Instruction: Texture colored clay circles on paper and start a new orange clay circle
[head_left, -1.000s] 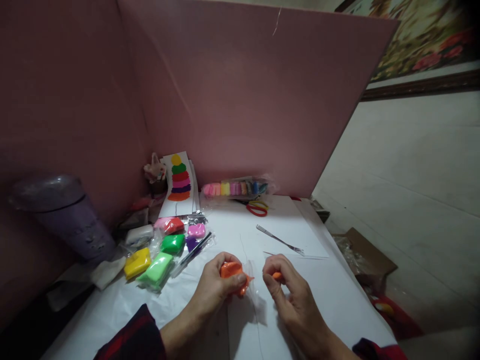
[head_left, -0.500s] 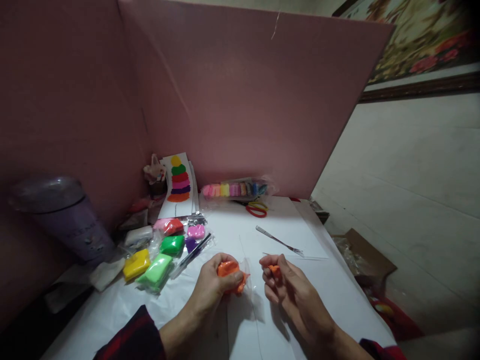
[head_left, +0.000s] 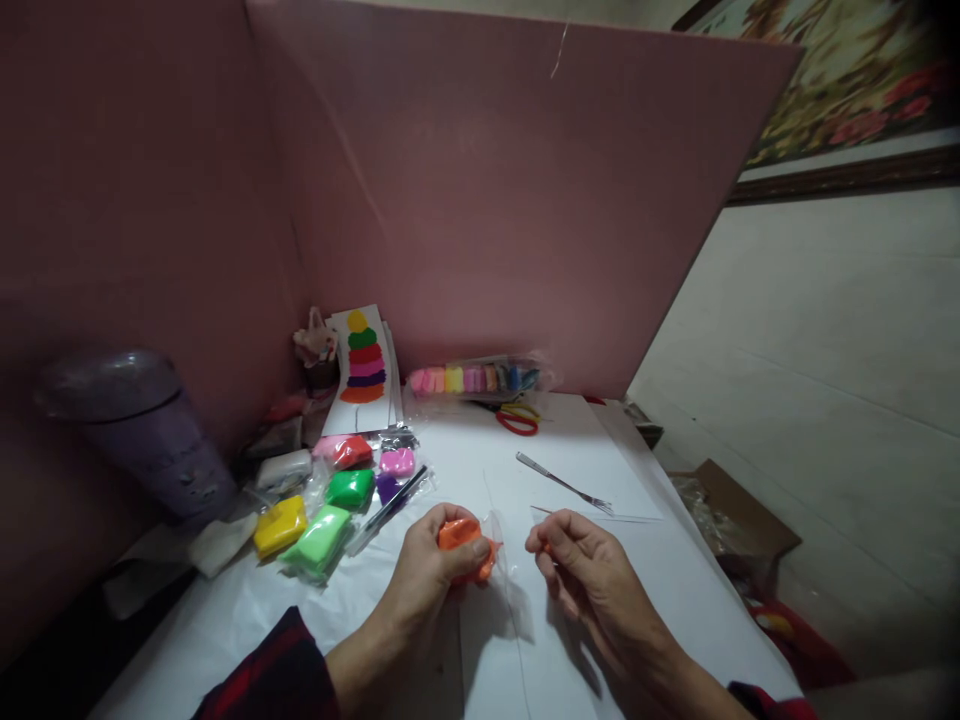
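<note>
Clamping orange clay in left hand, pinching piece in right hand; probably soft, light, sticky; best held through wrapper.

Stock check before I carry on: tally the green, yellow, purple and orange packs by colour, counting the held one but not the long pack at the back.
Green: 2, the light green pack and the dark green pack
Yellow: 1, the yellow pack
Purple: 1, the purple pack
Orange: 1, the orange pack in the left hand
Total: 5
</note>
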